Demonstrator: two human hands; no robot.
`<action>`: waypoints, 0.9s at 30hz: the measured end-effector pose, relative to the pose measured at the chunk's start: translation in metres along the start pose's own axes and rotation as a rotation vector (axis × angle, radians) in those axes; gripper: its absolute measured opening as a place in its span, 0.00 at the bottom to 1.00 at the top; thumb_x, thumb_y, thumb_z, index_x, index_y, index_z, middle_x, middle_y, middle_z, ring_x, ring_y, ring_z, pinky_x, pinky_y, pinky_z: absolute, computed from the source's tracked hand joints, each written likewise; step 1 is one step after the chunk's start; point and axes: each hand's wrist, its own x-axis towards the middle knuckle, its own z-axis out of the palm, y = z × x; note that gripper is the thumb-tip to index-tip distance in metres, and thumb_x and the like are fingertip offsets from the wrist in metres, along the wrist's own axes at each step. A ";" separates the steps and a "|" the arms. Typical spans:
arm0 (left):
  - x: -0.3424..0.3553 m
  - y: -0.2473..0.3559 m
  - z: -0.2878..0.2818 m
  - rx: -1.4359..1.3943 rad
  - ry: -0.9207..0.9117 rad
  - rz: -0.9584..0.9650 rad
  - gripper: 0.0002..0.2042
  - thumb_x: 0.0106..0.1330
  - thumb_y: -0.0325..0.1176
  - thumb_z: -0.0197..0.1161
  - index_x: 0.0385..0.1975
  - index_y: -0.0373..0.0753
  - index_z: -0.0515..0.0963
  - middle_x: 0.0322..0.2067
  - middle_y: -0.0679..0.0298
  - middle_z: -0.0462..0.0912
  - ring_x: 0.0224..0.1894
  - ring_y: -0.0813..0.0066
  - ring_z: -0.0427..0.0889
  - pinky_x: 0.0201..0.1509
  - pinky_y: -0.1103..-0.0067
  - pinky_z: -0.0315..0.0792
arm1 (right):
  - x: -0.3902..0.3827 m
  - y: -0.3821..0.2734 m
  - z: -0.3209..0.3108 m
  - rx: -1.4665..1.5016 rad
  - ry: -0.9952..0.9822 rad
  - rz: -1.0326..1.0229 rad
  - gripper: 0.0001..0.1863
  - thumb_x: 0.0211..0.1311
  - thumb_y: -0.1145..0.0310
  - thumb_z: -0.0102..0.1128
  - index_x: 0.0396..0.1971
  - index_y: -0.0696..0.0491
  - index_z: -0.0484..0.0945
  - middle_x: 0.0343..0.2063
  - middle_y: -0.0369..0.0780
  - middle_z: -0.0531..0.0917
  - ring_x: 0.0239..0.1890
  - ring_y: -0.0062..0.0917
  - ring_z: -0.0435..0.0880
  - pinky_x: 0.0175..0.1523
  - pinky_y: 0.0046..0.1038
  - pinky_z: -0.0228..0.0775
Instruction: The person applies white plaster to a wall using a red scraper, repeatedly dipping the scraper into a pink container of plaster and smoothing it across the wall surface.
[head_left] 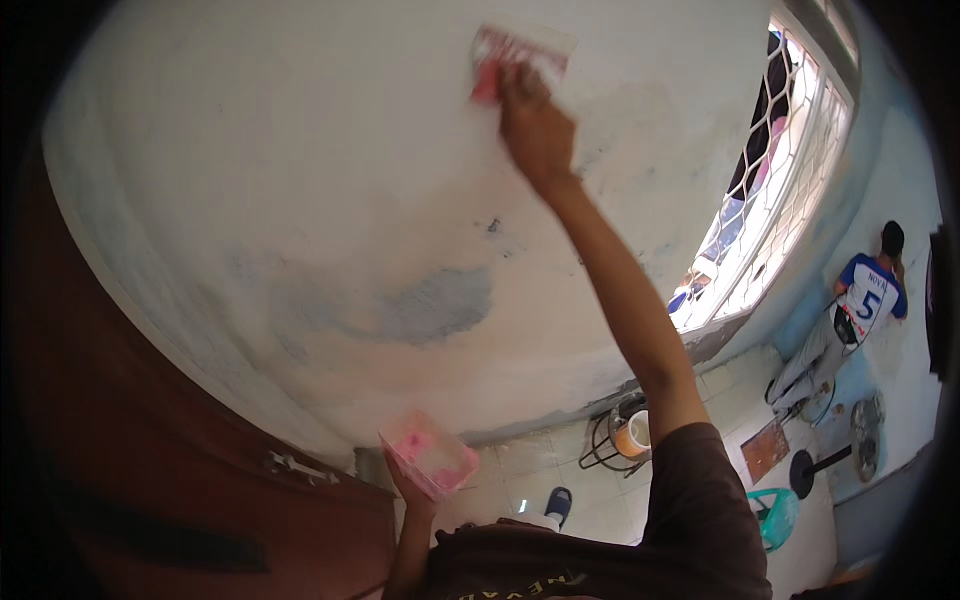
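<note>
High on the patchy white wall, my right hand is closed on a wide putty spreader, white with red marks, pressed flat to the surface. My arm stretches up toward it from the lower right. Down near the bottom centre, my left hand grips a translucent pink plastic container with pale paste and pink smears in it. Bluish-grey patches show on the wall below the spreader.
A barred window is at right. A co-worker stands at the right wall. Below are a stand with an orange-and-white bucket, a teal plastic stool and a tiled floor. A brown door is at left.
</note>
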 end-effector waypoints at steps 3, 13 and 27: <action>0.017 0.062 -0.062 0.167 -0.091 0.095 0.35 0.76 0.68 0.39 0.73 0.52 0.60 0.68 0.67 0.67 0.70 0.63 0.65 0.74 0.58 0.62 | -0.034 -0.054 0.002 -0.024 -0.027 0.057 0.23 0.65 0.75 0.59 0.61 0.55 0.76 0.56 0.49 0.83 0.47 0.38 0.89 0.42 0.34 0.85; 0.020 0.078 -0.071 -0.053 -0.014 -0.099 0.33 0.76 0.67 0.41 0.71 0.51 0.63 0.67 0.67 0.68 0.69 0.61 0.66 0.73 0.58 0.62 | 0.067 0.028 -0.079 0.197 0.216 0.504 0.16 0.75 0.66 0.52 0.55 0.53 0.82 0.43 0.47 0.88 0.39 0.41 0.89 0.42 0.38 0.81; 0.026 0.052 -0.077 -0.313 -0.068 -0.421 0.36 0.74 0.69 0.43 0.71 0.49 0.63 0.66 0.64 0.69 0.67 0.57 0.70 0.71 0.56 0.67 | 0.014 -0.094 -0.064 0.423 0.034 0.150 0.24 0.66 0.78 0.56 0.61 0.44 0.79 0.48 0.37 0.89 0.41 0.33 0.90 0.41 0.29 0.84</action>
